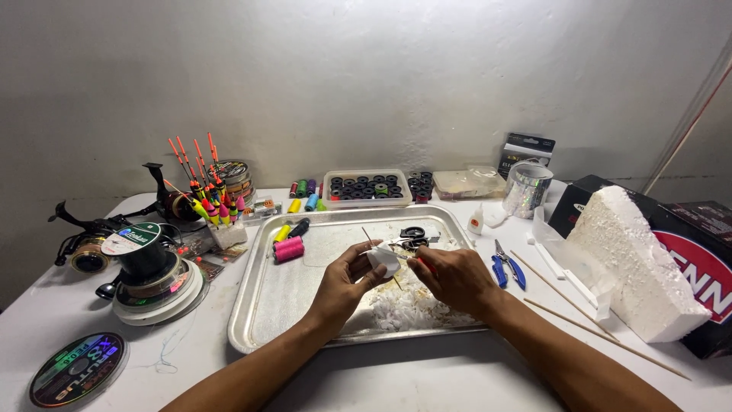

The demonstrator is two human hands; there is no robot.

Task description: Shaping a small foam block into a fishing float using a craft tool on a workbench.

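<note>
Centre of frame, over metal tray (263, 305): left hand (343, 282) fingers clamped on small white foam piece (383, 259), thin stick through it. Right hand (454, 278) fingers pinched shut on red-handled blade (425, 265) against foam. White shavings (412, 309) piled below. Blue pliers (506, 268) on surface, just right of tray.

Right hand (456, 279) hides its red tool (427, 265).

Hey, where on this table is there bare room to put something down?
Bare table lies along the near edge, in front of the tray between the forearms. The tray's left half is bare below the pink spools. Crowded: line spools left, foam block and sticks right, back row.
</note>
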